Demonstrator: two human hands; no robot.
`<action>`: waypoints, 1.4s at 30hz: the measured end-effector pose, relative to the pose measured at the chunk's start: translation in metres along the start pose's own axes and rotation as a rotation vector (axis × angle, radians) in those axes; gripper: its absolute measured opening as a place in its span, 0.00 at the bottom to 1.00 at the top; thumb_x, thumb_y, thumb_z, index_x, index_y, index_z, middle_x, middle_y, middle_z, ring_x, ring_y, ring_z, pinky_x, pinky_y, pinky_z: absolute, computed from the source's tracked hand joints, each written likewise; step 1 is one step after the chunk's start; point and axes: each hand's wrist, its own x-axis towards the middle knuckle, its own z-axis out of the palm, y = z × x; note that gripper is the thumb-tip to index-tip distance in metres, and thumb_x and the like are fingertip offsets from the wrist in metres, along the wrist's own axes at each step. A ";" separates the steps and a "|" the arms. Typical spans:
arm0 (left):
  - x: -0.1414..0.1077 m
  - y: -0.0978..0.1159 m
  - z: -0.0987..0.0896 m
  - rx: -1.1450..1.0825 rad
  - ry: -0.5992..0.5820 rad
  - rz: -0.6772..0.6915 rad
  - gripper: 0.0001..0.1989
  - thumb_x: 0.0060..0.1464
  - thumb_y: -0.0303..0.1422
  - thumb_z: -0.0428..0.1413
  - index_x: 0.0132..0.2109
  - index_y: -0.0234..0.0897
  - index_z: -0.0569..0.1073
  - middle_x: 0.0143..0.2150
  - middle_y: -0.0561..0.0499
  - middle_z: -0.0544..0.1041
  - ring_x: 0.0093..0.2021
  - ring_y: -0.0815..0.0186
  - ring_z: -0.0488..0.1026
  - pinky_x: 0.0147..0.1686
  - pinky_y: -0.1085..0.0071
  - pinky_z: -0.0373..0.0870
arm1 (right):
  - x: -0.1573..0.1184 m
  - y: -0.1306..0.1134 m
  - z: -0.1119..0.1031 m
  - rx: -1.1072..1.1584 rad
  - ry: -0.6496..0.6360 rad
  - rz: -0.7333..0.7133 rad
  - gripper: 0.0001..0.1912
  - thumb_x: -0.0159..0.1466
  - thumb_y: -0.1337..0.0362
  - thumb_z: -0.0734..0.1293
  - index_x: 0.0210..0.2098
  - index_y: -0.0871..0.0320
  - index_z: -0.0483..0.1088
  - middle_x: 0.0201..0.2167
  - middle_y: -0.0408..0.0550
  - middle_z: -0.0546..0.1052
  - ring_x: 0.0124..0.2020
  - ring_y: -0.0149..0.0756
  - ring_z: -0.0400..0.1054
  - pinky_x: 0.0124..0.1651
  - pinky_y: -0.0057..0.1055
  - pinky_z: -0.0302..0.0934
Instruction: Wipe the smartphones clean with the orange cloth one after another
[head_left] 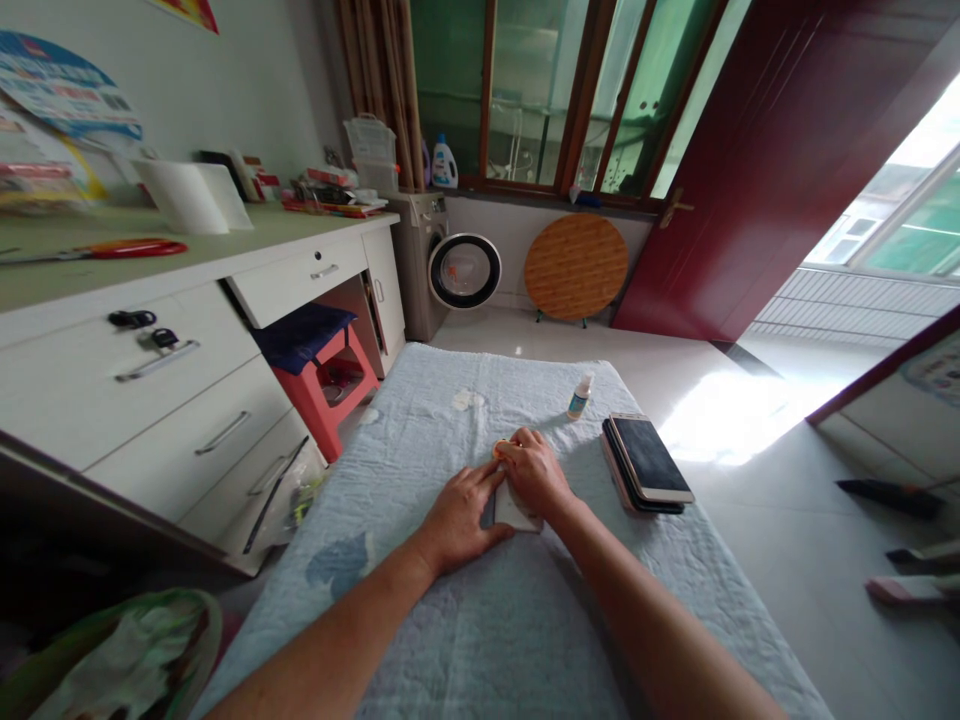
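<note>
A flat white, phone-like object [519, 512] lies on the pale blue cloth between my hands, partly covered by them. My left hand [463, 520] rests along its left side, fingers stretched and thumb near its lower edge. Closed fingers of my right hand [534, 470] press a small orange-yellow item [499, 450] at the top end of the white object. To the right lies a stack of phones [649, 460], the top one with a dark screen. A small spray bottle [579, 397] stands upright beyond my right hand.
The cloth-covered table [420, 420] fills the centre. At left are a white desk [315, 270] with drawers and a red stool [330, 385]. Behind stand a washing machine [420, 260] with its door open and a round wooden board [576, 265]. A basket [210, 640] sits lower left.
</note>
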 end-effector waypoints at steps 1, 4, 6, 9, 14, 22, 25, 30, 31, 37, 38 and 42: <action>0.000 0.000 0.000 0.008 -0.001 -0.007 0.37 0.46 0.42 0.64 0.62 0.40 0.64 0.62 0.43 0.66 0.59 0.50 0.64 0.59 0.54 0.59 | 0.001 0.002 -0.001 -0.008 -0.002 -0.001 0.11 0.65 0.67 0.62 0.40 0.51 0.76 0.35 0.48 0.70 0.39 0.36 0.60 0.41 0.29 0.53; -0.001 0.002 0.001 0.050 0.001 -0.044 0.34 0.45 0.42 0.64 0.59 0.38 0.67 0.62 0.41 0.66 0.59 0.48 0.64 0.59 0.53 0.60 | 0.000 0.011 -0.005 -0.039 0.006 0.033 0.10 0.66 0.66 0.62 0.38 0.52 0.76 0.34 0.48 0.70 0.38 0.36 0.60 0.40 0.30 0.52; -0.001 0.004 0.002 0.076 0.002 -0.057 0.34 0.45 0.40 0.64 0.59 0.36 0.68 0.62 0.39 0.66 0.59 0.48 0.64 0.59 0.53 0.60 | -0.003 0.019 -0.008 -0.048 0.028 0.081 0.11 0.66 0.66 0.61 0.37 0.53 0.76 0.34 0.48 0.70 0.37 0.36 0.60 0.41 0.30 0.52; -0.001 0.004 0.002 0.097 -0.006 -0.054 0.35 0.45 0.39 0.64 0.59 0.34 0.67 0.63 0.39 0.65 0.59 0.49 0.64 0.59 0.54 0.60 | -0.010 0.029 -0.012 -0.023 0.068 0.139 0.12 0.67 0.66 0.60 0.37 0.54 0.76 0.33 0.48 0.70 0.37 0.35 0.61 0.41 0.29 0.53; -0.002 0.003 0.003 0.098 -0.005 -0.045 0.35 0.46 0.40 0.63 0.60 0.35 0.66 0.63 0.39 0.64 0.59 0.49 0.64 0.60 0.54 0.59 | -0.020 0.032 -0.014 0.045 0.059 0.237 0.14 0.67 0.66 0.58 0.34 0.56 0.75 0.29 0.46 0.69 0.34 0.33 0.63 0.39 0.27 0.53; -0.002 0.000 0.005 0.120 0.000 -0.025 0.33 0.48 0.42 0.62 0.59 0.34 0.66 0.62 0.39 0.65 0.59 0.50 0.65 0.59 0.55 0.59 | -0.052 0.015 -0.027 0.092 -0.062 0.252 0.14 0.68 0.65 0.58 0.33 0.58 0.74 0.31 0.47 0.70 0.34 0.32 0.64 0.39 0.26 0.53; -0.002 0.000 0.005 0.132 0.006 -0.018 0.33 0.47 0.41 0.63 0.59 0.35 0.66 0.63 0.40 0.65 0.59 0.51 0.65 0.60 0.56 0.59 | -0.065 0.005 -0.034 0.081 -0.101 0.247 0.14 0.68 0.64 0.58 0.33 0.59 0.74 0.31 0.47 0.70 0.35 0.32 0.64 0.40 0.26 0.54; -0.002 0.002 0.004 0.143 0.003 -0.017 0.32 0.47 0.40 0.62 0.58 0.33 0.67 0.62 0.39 0.66 0.58 0.52 0.65 0.59 0.57 0.60 | -0.083 -0.009 -0.040 0.042 -0.108 0.213 0.16 0.69 0.65 0.56 0.34 0.58 0.74 0.32 0.48 0.71 0.36 0.34 0.63 0.42 0.27 0.54; -0.002 0.002 0.004 0.143 0.003 -0.020 0.32 0.47 0.40 0.62 0.58 0.33 0.67 0.62 0.39 0.66 0.58 0.52 0.65 0.59 0.57 0.60 | -0.086 -0.011 -0.041 0.034 -0.105 0.196 0.15 0.69 0.66 0.56 0.34 0.58 0.74 0.32 0.48 0.70 0.36 0.34 0.63 0.42 0.27 0.54; -0.001 0.002 -0.001 0.127 -0.086 -0.054 0.36 0.46 0.41 0.63 0.61 0.34 0.64 0.65 0.38 0.61 0.62 0.51 0.61 0.62 0.56 0.56 | -0.093 -0.019 -0.042 0.021 -0.105 0.052 0.11 0.66 0.70 0.60 0.35 0.56 0.73 0.32 0.46 0.70 0.37 0.34 0.61 0.40 0.27 0.53; -0.001 0.003 -0.002 0.122 -0.114 -0.061 0.38 0.45 0.41 0.63 0.62 0.33 0.63 0.66 0.38 0.60 0.63 0.50 0.60 0.63 0.56 0.55 | -0.091 -0.021 -0.042 0.027 -0.106 0.026 0.10 0.66 0.70 0.61 0.35 0.55 0.74 0.33 0.46 0.70 0.38 0.34 0.61 0.41 0.27 0.53; -0.001 0.005 -0.007 0.097 -0.176 -0.079 0.39 0.47 0.44 0.61 0.63 0.31 0.61 0.67 0.36 0.57 0.64 0.49 0.57 0.64 0.55 0.51 | -0.082 -0.029 -0.039 0.055 -0.132 -0.072 0.07 0.65 0.69 0.64 0.35 0.54 0.74 0.32 0.45 0.69 0.37 0.33 0.61 0.40 0.27 0.52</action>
